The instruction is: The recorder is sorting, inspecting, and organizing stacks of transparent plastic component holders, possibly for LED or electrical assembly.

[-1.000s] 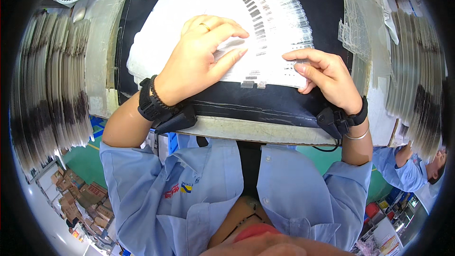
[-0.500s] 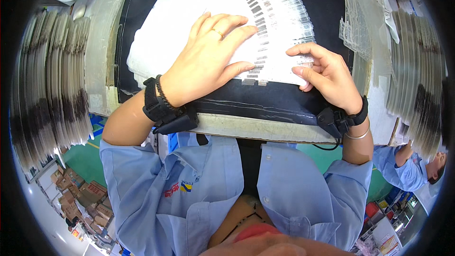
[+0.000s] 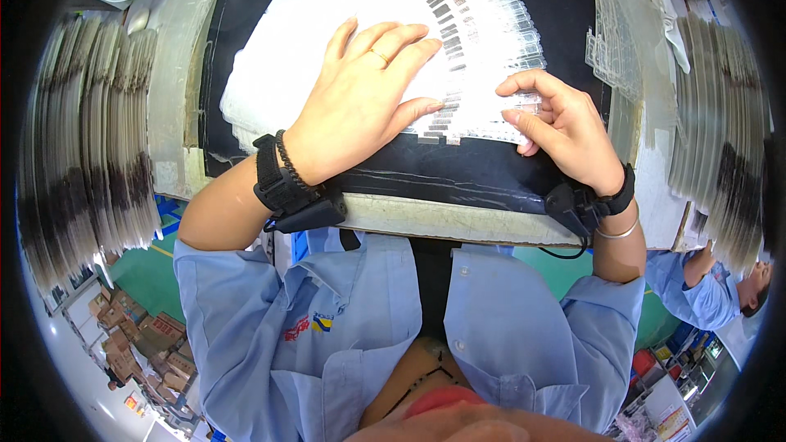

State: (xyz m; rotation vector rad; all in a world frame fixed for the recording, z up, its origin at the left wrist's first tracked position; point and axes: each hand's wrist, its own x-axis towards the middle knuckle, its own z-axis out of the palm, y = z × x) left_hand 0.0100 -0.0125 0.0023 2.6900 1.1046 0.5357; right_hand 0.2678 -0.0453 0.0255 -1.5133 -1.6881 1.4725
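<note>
Left hand lying flat with fingers spread wide on a fanned stack of clear packets, right hand pinching the fan's lower edge, black mat covering the bench

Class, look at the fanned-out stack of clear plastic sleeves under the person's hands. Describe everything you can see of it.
The fan of clear sleeves lies flat on the black mat, spread in an arc of many thin, glossy, see-through pieces. Each carries a small dark printed patch, forming a curved band. White sheets lie beneath it. The left hand presses flat on it; the right hand pinches its lower right edge.
</note>
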